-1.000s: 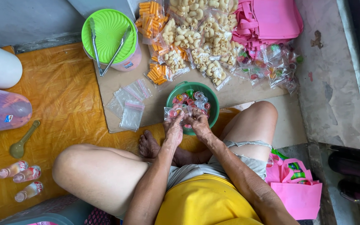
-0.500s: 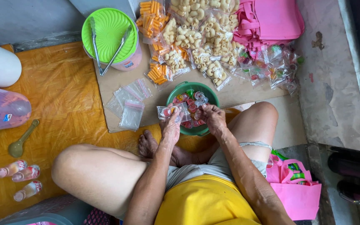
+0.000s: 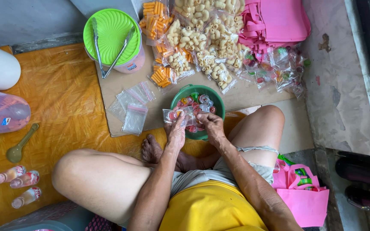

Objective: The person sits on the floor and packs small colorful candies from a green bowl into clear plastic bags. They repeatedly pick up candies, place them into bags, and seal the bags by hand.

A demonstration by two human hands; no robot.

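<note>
My left hand (image 3: 176, 133) pinches a small clear plastic bag (image 3: 179, 116) over the green bowl (image 3: 180, 96); my right hand (image 3: 210, 127) grasps wrapped candies (image 3: 198, 110) inside it. Empty clear zip bags (image 3: 134, 116) lie left on cardboard.

A small clear plastic bag (image 3: 177, 116) sits at picture centre, held over the rim of the green bowl (image 3: 180, 95). Empty clear zip bags (image 3: 131, 107) lie at 9 o'clock from the bowl on the cardboard sheet (image 3: 112, 85). Sealed clear packs of pale curled snacks (image 3: 202, 38) and orange stick snacks (image 3: 161, 75) lie at 12 o'clock. Clear packs of small coloured sweets (image 3: 279, 70) lie at 2 o'clock. A pink bag (image 3: 305, 201) stands at 4 o'clock.
</note>
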